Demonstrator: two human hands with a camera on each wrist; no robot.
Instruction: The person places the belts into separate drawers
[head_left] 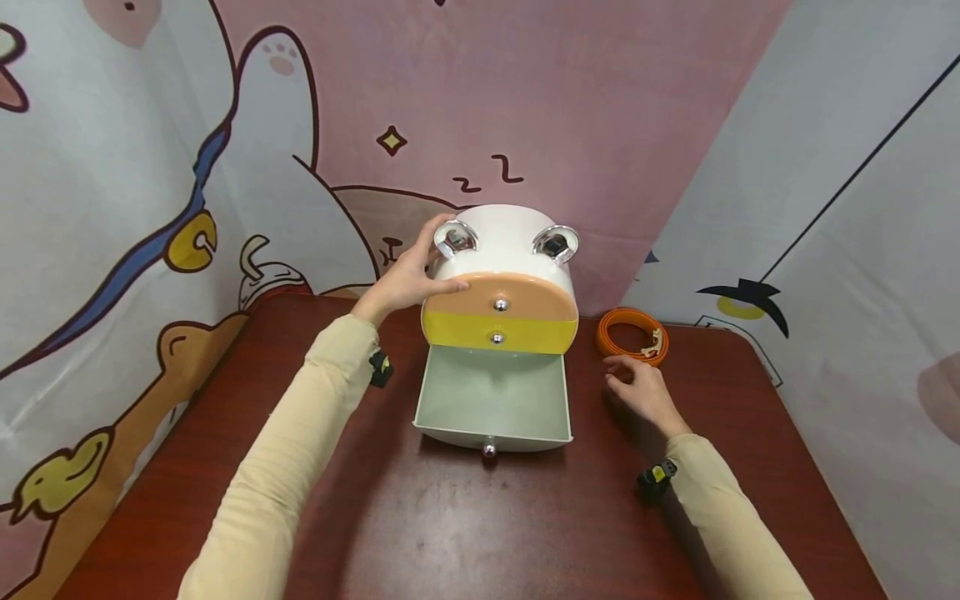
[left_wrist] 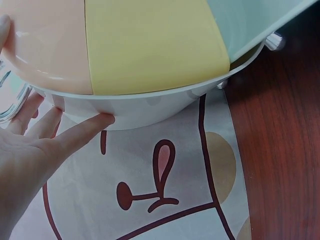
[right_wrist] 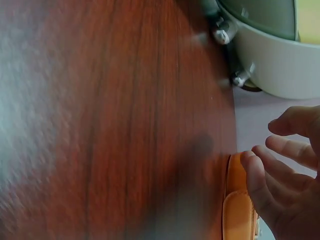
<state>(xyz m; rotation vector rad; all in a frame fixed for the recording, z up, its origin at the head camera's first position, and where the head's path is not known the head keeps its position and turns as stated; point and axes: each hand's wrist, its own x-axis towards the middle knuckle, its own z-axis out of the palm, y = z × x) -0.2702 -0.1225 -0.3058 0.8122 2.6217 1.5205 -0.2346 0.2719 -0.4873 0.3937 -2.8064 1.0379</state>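
Observation:
A small frog-like storage box with a white shell and two shiny eye-like rings stands on the table. Its peach top drawer and yellow middle drawer are closed; the pale green bottom drawer is pulled out, with nothing in it. My left hand holds the box's upper left side, thumb on the peach front and fingers spread along the white wall. Right of the box lies a coiled orange belt with a gold-coloured buckle. Beside it is my right hand, fingers loosely bent and holding nothing.
The dark red-brown wooden table carries the box and belt near its back edge. Behind and to both sides hangs a cartoon-printed cloth. Round silver knobs stick out from the drawer fronts.

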